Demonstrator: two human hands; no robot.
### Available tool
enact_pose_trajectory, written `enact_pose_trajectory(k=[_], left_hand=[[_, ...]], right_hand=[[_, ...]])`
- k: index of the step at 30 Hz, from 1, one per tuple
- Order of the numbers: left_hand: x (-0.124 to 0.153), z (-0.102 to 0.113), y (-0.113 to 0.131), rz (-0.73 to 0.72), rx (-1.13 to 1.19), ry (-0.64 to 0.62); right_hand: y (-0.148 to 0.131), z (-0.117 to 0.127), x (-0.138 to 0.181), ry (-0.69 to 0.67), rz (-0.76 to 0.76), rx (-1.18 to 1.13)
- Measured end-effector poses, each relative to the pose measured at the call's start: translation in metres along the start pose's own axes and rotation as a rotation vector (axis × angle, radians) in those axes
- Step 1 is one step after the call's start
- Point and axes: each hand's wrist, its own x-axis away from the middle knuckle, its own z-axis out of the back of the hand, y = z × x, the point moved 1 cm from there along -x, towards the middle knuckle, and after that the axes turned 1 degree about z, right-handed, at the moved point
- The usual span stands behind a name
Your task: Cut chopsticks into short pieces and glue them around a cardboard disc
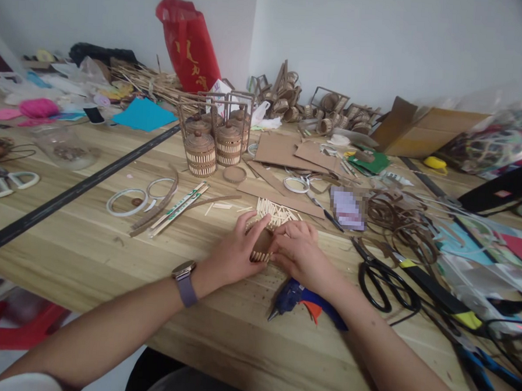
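Observation:
My left hand (239,248) and my right hand (297,251) meet over a small cardboard ring (262,246) lined with short wooden sticks, lying on the wooden table (109,252). Both hands have their fingers curled round this piece from either side. A pile of loose short sticks (275,211) lies just behind it. A blue and orange glue gun (297,299) rests on the table under my right wrist. I wear a watch on my left wrist.
Finished stick baskets (213,143) stand behind, with cardboard sheets (285,153), white rings (125,201) and chopsticks (179,207). Black scissors (382,272) and a yellow-black knife (439,295) lie at the right. A cardboard box (426,131) and red bag (188,43) sit at the back.

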Motion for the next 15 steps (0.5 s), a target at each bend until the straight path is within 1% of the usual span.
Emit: enact_pose_trajectory(k=[10,15], left_hand=[[-0.0010,-0.0005,-0.0013,0.010,0.041,-0.012],[-0.0013,-0.0030,0.0002,0.025,0.052,0.008]], right_hand=[[0.0005,-0.0031,0.0006,0.020,0.014,0.025],[0.0012,-0.0035,0.0007,0.018,0.022,0.014]])
